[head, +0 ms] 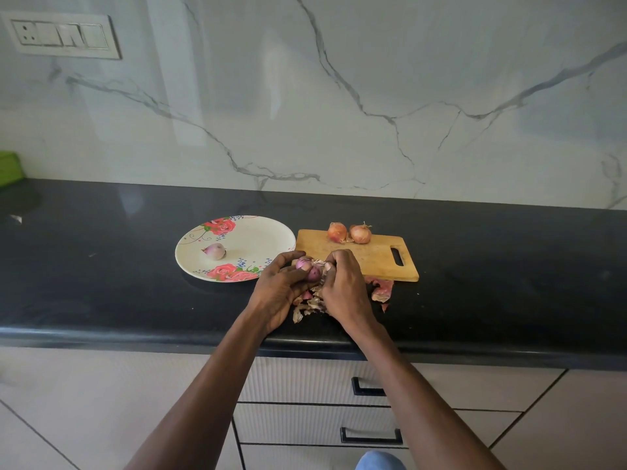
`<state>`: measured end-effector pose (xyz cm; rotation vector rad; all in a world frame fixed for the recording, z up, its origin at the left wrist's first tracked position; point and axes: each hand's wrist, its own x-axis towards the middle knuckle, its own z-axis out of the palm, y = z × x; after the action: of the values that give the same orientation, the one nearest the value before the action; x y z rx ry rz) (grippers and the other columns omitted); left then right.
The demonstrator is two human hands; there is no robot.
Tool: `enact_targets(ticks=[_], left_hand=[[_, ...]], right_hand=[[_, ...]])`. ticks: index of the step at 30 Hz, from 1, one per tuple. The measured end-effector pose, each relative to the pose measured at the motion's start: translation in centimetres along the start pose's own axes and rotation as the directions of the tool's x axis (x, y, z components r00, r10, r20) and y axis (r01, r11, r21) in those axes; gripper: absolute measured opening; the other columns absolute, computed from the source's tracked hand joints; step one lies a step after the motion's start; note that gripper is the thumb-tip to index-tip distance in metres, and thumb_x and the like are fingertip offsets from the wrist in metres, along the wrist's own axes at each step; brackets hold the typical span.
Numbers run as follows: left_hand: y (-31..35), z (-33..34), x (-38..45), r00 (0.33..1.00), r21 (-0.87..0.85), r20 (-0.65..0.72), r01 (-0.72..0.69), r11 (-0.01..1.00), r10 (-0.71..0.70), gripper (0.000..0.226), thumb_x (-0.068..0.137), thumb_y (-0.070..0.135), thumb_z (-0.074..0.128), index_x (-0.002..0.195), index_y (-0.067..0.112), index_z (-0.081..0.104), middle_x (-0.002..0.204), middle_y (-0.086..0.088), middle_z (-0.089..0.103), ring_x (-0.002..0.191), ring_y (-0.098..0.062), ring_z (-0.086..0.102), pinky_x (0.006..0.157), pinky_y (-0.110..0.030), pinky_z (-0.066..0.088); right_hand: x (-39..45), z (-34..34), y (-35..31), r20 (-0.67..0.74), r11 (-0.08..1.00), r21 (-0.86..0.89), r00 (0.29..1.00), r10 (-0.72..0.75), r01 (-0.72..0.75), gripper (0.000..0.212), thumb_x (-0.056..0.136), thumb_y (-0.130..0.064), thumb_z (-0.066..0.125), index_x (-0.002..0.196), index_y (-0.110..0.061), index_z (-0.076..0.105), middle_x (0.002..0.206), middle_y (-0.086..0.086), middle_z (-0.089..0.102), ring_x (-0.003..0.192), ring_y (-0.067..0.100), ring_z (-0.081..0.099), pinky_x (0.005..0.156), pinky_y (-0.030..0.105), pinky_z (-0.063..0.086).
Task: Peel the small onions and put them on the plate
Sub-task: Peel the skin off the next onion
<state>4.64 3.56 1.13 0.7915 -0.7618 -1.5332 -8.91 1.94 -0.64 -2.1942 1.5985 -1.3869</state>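
Grip: left hand curled around a small onion, partly peeled, purple-pink flesh showing, thumb laid across its near side; right hand with fingers bent and pinching the loose papery skin at the onion's right side, the two hands close together just above the counter edge of the cutting board. Location of held onion: between plate and board, over the black countertop. Peeled onion: one, pale purple, lying on the left part of the floral plate, white with red roses at rim, set on the countertop touching or just beside the board's left end. Unpeeled onions: two, orange-brown skins intact, left one and right one, side by side at the far edge of the wooden cutting board, handle slot to the right. Peelings: heap of dry brown and pink skins on the countertop beneath the hands; further reddish scraps by the board's near edge. Backdrop: marble-veined wall, switch panel upper left, green item at far left, drawers with dark handles below the counter
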Motion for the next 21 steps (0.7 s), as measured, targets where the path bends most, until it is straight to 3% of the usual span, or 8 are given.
enact_targets(ticks=[4, 8, 12, 14, 16, 19, 21], left_hand=[[-0.02, 0.04, 0.09, 1.000, -0.044, -0.021, 0.008, 0.999, -0.009, 0.031, 0.088, -0.008, 0.063, 0.118, -0.001, 0.060, 0.112, -0.025, 0.068, 0.094, -0.032, 0.070, 0.076, -0.034, 0.063], [0.01, 0.03, 0.19, 0.998, -0.022, -0.050, 0.028, 0.999, -0.029, 0.026, 0.097, -0.004, 0.055, 0.122, -0.001, 0.057, 0.122, -0.031, 0.064, 0.100, -0.036, 0.067, 0.074, -0.033, 0.064], [0.35, 0.25, 0.01, 0.997, -0.017, -0.067, 0.042, 0.999, -0.043, 0.020, 0.101, -0.003, 0.049, 0.118, 0.004, 0.058, 0.117, -0.028, 0.065, 0.095, -0.033, 0.071, 0.077, -0.034, 0.063], [0.34, 0.24, 0.02, 0.996, -0.023, -0.070, 0.051, 0.998, -0.053, 0.020, 0.102, 0.002, 0.049, 0.120, 0.002, 0.057, 0.117, -0.029, 0.066, 0.092, -0.032, 0.072, 0.075, -0.033, 0.064], [0.25, 0.08, 0.09, 0.996, -0.044, -0.069, 0.060, 0.997, -0.063, 0.026, 0.102, 0.007, 0.052, 0.126, -0.002, 0.055, 0.115, -0.028, 0.067, 0.094, -0.032, 0.072, 0.076, -0.033, 0.064], [0.23, -0.02, 0.10, 0.996, -0.058, -0.069, 0.050, 0.997, -0.054, 0.027, 0.101, 0.011, 0.055, 0.124, -0.004, 0.057, 0.098, -0.019, 0.071, 0.084, -0.024, 0.073, 0.074, -0.031, 0.063], [0.25, 0.06, 0.10, 0.997, -0.081, -0.062, 0.037, 0.996, -0.042, 0.022, 0.101, 0.008, 0.055, 0.119, -0.004, 0.058, 0.094, -0.017, 0.070, 0.081, -0.020, 0.072, 0.073, -0.029, 0.063]], right_hand=[[0.01, 0.00, 0.10, 0.005, 0.999, 0.028, 1.000, 0.026, -0.026, 0.012, 0.095, 0.006, 0.051, 0.101, -0.005, 0.051, 0.095, 0.001, 0.048, 0.087, 0.013, 0.046, 0.066, 0.008, 0.032], [0.11, 0.03, 0.22, -0.045, 0.998, 0.046, 0.998, 0.044, -0.042, 0.013, 0.096, 0.006, 0.051, 0.101, -0.005, 0.051, 0.095, 0.002, 0.050, 0.087, 0.014, 0.048, 0.068, 0.014, 0.032], [0.19, -0.06, 0.39, -0.099, 0.995, 0.078, 0.993, 0.070, -0.062, 0.019, 0.092, 0.009, 0.056, 0.105, -0.004, 0.057, 0.098, 0.003, 0.056, 0.091, 0.014, 0.053, 0.076, 0.026, 0.047], [0.14, -0.25, 0.51, -0.101, 0.996, 0.087, 0.994, 0.034, -0.025, 0.033, 0.086, 0.013, 0.060, 0.114, -0.005, 0.063, 0.108, 0.004, 0.060, 0.101, 0.013, 0.057, 0.084, 0.016, 0.048], [0.14, -0.44, 0.62, -0.101, 0.991, 0.131, 0.995, -0.001, 0.015, 0.029, 0.088, 0.005, 0.065, 0.115, -0.006, 0.069, 0.112, 0.004, 0.063, 0.105, 0.014, 0.059, 0.085, 0.009, 0.046], [-0.01, -0.64, 0.37, -0.083, 0.973, 0.219, 0.995, -0.059, 0.076, 0.020, 0.090, -0.018, 0.074, 0.106, -0.006, 0.076, 0.101, 0.002, 0.065, 0.094, 0.012, 0.061, 0.076, 0.015, 0.051], [-0.13, -0.58, 0.28, -0.074, 0.969, 0.224, 0.993, -0.090, 0.104, 0.023, 0.088, -0.019, 0.077, 0.106, -0.006, 0.077, 0.097, 0.001, 0.066, 0.089, 0.011, 0.062, 0.073, 0.019, 0.053]])
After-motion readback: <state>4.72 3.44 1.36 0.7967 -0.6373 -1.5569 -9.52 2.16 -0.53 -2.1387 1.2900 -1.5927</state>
